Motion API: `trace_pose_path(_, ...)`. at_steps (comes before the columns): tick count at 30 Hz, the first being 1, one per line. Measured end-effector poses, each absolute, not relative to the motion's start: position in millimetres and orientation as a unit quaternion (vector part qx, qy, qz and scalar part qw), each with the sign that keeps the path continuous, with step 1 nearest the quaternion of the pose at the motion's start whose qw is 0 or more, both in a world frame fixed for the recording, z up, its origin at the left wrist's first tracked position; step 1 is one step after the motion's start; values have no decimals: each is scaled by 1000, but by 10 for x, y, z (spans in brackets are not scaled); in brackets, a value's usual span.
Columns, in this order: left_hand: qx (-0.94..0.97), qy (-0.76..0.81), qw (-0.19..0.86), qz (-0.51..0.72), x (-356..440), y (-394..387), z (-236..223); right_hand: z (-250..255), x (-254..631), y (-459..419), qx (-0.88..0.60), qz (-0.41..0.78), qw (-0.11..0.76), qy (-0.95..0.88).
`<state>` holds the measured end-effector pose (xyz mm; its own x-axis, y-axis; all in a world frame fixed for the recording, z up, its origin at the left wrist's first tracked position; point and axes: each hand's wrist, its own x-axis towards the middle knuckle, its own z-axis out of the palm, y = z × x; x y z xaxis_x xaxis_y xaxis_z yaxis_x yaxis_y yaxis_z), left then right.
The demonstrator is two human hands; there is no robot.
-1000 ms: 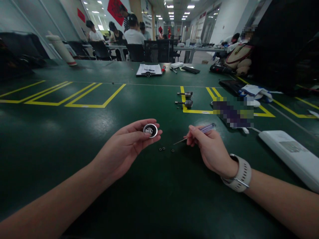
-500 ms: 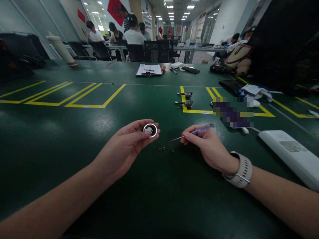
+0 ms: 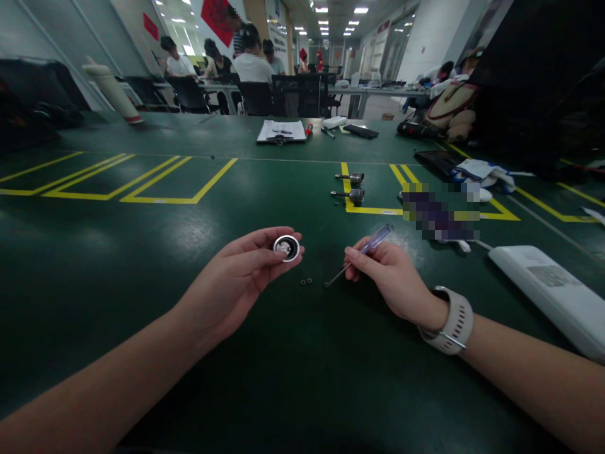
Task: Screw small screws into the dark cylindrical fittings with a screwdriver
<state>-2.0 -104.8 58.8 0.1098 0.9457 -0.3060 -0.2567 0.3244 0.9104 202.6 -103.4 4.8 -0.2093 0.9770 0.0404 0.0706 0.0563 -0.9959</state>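
Between thumb and fingers, my left hand [image 3: 250, 265] grips a round metal cup-shaped part [image 3: 287, 248], its hollow side facing up toward me. My right hand [image 3: 385, 268] pinches a small screwdriver [image 3: 375, 238] with a clear purple handle. The thin shaft slants down and left, its tip at a tiny dark ring [image 3: 326, 285] on the green table [image 3: 283, 378]. Two more small rings [image 3: 306, 281] lie just left of it, below my left fingertips. Whether the tip sits inside the ring is too small to tell.
Two metal parts with thin stems [image 3: 354, 196] lie beyond my hands on the yellow tape. At right are a white power strip [image 3: 543, 284], a blurred-out object [image 3: 432, 211] and a cloth [image 3: 484, 173]. A clipboard [image 3: 282, 131] lies farther back; people sit at distant tables.
My right hand has tipped the screwdriver steeper and brought its tip down and slightly right, to the single ring. My left hand with the metal part is nearly unmoved.
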Motion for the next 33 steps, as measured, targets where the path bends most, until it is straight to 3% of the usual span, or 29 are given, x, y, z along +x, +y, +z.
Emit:
trace_pose_path(7, 348, 475, 661, 465, -19, -1055, 583, 138, 1998, -1082, -493, 393, 387, -673)
trace_pose_path(13, 360, 480, 660, 452, -5, -1076, 581, 168, 1959, -1223, -426, 232, 354, -800)
trace_pose_path(21, 384, 480, 656, 438, 23, -1099, 564, 180, 1960, -1326, -329, 165, 458, -809)
trace_pose_path(33, 500, 488, 600, 390, 38, -1174, 412, 144, 1910, -1348, -237, 72, 423, -872)
